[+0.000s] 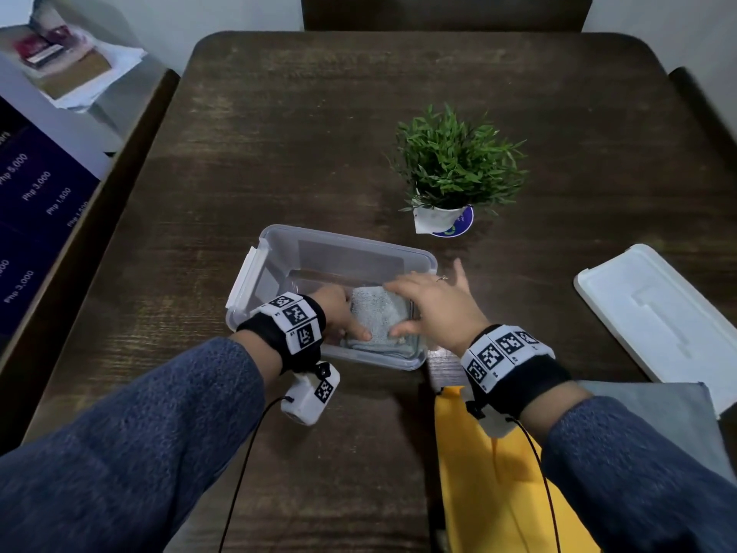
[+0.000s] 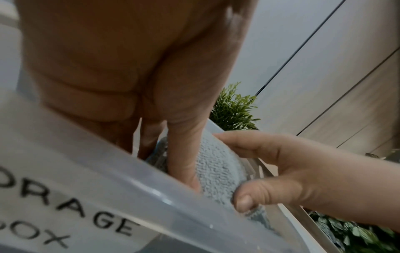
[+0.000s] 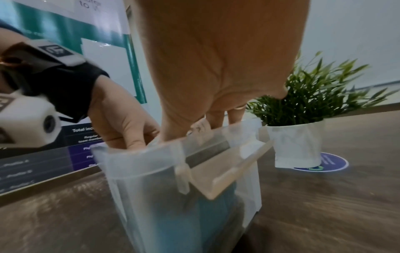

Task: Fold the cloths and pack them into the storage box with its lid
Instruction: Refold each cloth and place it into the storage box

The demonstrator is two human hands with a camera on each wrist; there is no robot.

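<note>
Hands [image 1: 339, 309] [image 1: 438, 309] — two; box [image 1: 255, 273] — one

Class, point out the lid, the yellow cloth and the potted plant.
lid [image 1: 654, 313], head view, on its flat white top.
yellow cloth [image 1: 498, 484], head view, on its middle.
potted plant [image 1: 458, 161], head view, on its green leaves.

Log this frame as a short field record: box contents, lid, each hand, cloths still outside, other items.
box: clear, open, on the table
contents: folded grey-blue cloth
left hand: in the box, holding the cloth's left side
right hand: over the box, holding the cloth's right side
lid: white, off, on the table to the right
outside: yellow cloth, grey cloth
other: potted plant
</note>
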